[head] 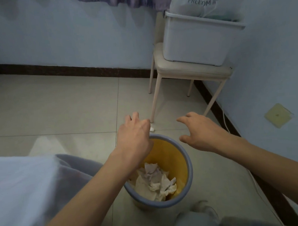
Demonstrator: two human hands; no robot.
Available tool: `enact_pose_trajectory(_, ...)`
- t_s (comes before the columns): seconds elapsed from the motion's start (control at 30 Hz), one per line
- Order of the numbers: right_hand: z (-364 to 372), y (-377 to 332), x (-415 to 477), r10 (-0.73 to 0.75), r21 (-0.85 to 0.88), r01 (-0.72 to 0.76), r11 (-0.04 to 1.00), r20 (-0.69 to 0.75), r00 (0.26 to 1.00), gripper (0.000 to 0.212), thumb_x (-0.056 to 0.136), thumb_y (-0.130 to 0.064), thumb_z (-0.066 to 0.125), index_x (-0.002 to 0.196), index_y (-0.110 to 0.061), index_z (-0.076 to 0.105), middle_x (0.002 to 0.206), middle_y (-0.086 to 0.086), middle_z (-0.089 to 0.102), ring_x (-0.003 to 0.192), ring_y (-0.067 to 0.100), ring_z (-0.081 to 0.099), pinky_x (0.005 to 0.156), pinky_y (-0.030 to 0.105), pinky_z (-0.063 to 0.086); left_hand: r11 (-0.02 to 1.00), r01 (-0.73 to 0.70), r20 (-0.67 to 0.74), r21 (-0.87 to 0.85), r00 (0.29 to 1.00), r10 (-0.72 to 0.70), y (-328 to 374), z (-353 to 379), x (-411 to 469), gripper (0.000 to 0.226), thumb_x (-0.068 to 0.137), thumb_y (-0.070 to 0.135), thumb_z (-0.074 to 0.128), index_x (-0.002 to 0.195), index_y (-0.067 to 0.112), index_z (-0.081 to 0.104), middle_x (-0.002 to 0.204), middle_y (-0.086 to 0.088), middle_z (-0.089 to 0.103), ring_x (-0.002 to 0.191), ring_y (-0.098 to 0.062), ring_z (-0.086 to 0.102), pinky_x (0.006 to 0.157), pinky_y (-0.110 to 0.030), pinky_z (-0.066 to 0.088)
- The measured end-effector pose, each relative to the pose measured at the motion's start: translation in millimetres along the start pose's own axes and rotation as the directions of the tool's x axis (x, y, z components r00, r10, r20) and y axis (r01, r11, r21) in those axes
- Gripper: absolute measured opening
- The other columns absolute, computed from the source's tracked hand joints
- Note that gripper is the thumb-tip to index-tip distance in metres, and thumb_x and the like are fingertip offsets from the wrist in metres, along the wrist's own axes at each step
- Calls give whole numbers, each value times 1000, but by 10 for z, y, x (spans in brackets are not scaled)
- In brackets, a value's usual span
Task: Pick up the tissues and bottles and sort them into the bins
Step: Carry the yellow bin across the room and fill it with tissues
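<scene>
A round bin [189,170] with a grey-blue rim and yellow inside stands on the tiled floor below me. Several crumpled tissues [155,181] lie in it. My left hand [135,136] hovers over the bin's far rim, fingers loosely curled and holding nothing. To the right of the bin, my right hand [199,132] is stretched forward, fingers spread and empty. A small white scrap of tissue [152,129] lies on the floor just past my left hand, by the chair leg. No bottle is in view.
A cream chair [191,70] stands in the corner and carries a white storage box [196,41] with a plastic bag in it. A white cable [225,121] runs along the dark skirting on the right. My knee and shoe show at the bottom.
</scene>
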State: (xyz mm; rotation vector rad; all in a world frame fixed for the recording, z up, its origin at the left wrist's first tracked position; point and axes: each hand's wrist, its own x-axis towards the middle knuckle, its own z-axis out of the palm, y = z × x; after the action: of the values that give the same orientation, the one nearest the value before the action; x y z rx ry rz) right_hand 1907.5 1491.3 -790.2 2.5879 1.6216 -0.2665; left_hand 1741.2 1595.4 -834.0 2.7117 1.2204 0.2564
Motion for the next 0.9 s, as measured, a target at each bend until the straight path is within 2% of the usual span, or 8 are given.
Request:
enact_pose_trajectory(0.2,225,87,356,-2,-2,2,1000,12,1000,64,99,-28,68,156,-24,41,147,6,49,130,25,52,101,36,50,999,49,11,13,999,-49,-129,-30,33,51,95,40,73,139,21,56,140,-7,48,129,-27,45,98,-38,51)
enact_pose_trajectory(0.3,312,157,674,2,-7,-3,1000,-32,999,56,98,-22,67,150,-22,48,140,7,52,121,25,56,94,35,51,998,60,12,2,998,-60,-157,-19,44,52,94,43,72,139,23,56,142,-5,47,131,-26,44,98,-38,51)
enact_pose_trajectory(0.5,787,186,1272,60,38,-58,998,-65,996,44,97,-17,63,140,-19,56,126,6,57,113,26,57,93,38,54,1000,15,19,-26,1000,-15,-153,-18,18,55,97,43,69,146,28,50,156,0,36,141,-21,36,101,-33,49)
enact_pose_trajectory(0.6,1061,225,1564,30,48,-29,998,-27,999,47,95,-18,63,141,-19,56,128,8,58,115,29,58,93,42,56,999,-26,48,-31,998,27,-93,37,11,61,99,47,65,154,33,41,162,4,28,147,-18,28,109,-31,45)
enact_pose_trajectory(0.73,1266,351,2028,27,78,-22,997,-54,998,45,97,-22,64,141,-18,58,130,11,60,116,32,60,94,45,56,997,-70,95,-17,993,71,-57,137,37,66,100,55,59,158,39,29,165,8,17,151,-15,21,114,-29,40)
enact_pose_trajectory(0.9,1655,573,2584,-7,89,9,996,-29,1000,50,97,-21,63,146,-23,54,138,10,56,122,31,57,99,46,54,999,-42,138,8,990,40,-121,265,110,73,98,62,55,158,45,17,166,12,10,153,-14,16,116,-28,38)
